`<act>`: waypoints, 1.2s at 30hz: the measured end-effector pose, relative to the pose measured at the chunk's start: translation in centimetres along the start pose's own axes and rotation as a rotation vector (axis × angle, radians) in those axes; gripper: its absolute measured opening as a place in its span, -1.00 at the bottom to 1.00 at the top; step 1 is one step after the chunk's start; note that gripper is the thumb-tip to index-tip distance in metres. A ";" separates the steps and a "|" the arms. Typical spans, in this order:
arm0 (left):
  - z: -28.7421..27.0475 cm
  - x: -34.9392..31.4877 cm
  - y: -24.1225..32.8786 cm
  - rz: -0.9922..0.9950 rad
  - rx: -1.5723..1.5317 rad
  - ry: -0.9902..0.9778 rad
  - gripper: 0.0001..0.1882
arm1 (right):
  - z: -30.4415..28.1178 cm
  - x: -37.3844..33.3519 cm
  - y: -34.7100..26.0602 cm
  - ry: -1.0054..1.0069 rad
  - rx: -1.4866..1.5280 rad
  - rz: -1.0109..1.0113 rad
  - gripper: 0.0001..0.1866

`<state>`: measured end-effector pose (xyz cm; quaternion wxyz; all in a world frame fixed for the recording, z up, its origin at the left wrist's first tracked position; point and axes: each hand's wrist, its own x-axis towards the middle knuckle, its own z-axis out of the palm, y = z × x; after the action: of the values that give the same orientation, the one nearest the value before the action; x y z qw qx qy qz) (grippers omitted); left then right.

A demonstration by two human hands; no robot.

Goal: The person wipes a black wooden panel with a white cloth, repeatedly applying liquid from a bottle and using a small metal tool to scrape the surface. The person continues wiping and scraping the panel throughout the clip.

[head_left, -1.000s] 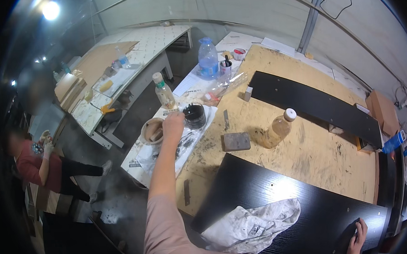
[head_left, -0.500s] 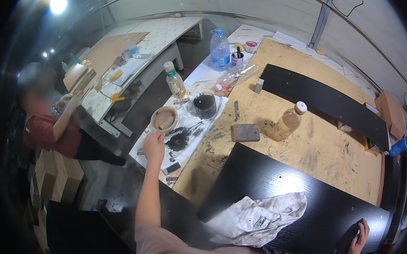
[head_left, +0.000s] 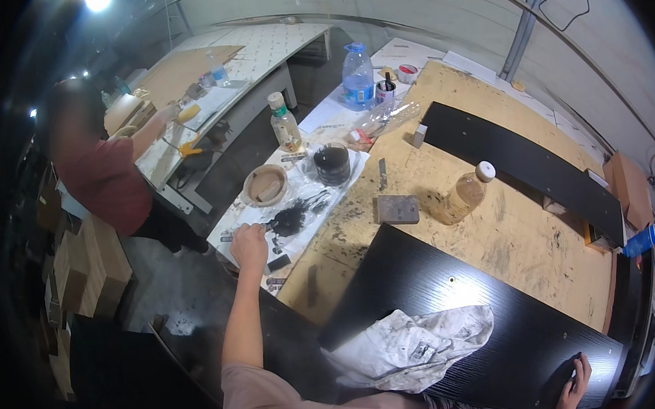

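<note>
Glossy wd-grain panel w/ matt cloth

I have the left hand at the left side of a sheet, with a bowl behind it and a jar to the bowl's right. Beyond both stands a bottle. To the right, on the wide surface, a block lies just left of a second bottle, and a long panel lies behind that. Nearest my camera, a cloth lies on a board, with the right hand at its near right corner.
</note>
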<state>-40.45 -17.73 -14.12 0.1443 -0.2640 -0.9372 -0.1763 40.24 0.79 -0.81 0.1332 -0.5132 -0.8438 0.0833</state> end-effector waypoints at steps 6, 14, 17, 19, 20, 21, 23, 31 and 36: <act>0.4 -0.4 0.0 -0.014 0.023 -0.008 -0.88 | 0.2 -0.4 0.8 -0.010 0.004 0.023 -0.51; 0.7 -0.8 -0.1 -0.068 -0.016 0.012 -0.88 | -0.2 0.1 -0.3 0.000 -0.027 -0.016 -0.51; 0.6 -0.9 0.0 -0.087 -0.024 -0.016 -0.87 | -0.1 -0.1 0.2 0.001 -0.030 -0.015 -0.50; 0.3 -1.1 0.3 -0.123 -0.073 -0.036 -0.86 | -0.1 -0.1 0.3 0.001 -0.040 -0.012 -0.49; 0.3 -1.1 0.4 -0.142 -0.100 -0.037 -0.85 | -0.1 0.0 0.2 0.001 -0.033 -0.015 -0.49; 0.3 -1.1 0.4 -0.160 -0.127 -0.037 -0.85 | -0.2 0.0 0.0 0.001 -0.026 -0.018 -0.49; 0.4 -1.0 0.4 -0.204 -0.191 -0.047 -0.84 | -0.2 0.1 -0.1 0.000 -0.020 -0.018 -0.48; 3.0 -1.3 -2.3 -0.387 -0.550 -0.068 -0.82 | -0.1 -0.1 0.3 -0.010 -0.026 -0.006 -0.46; 2.4 -1.3 -2.0 -0.595 -1.020 -0.208 -0.85 | 0.0 -0.1 0.2 -0.004 -0.032 0.002 -0.46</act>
<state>-40.90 -18.97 -17.29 -0.1485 -0.0420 -0.7772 -0.6100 40.42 0.78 -0.90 0.1233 -0.5158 -0.8448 0.0711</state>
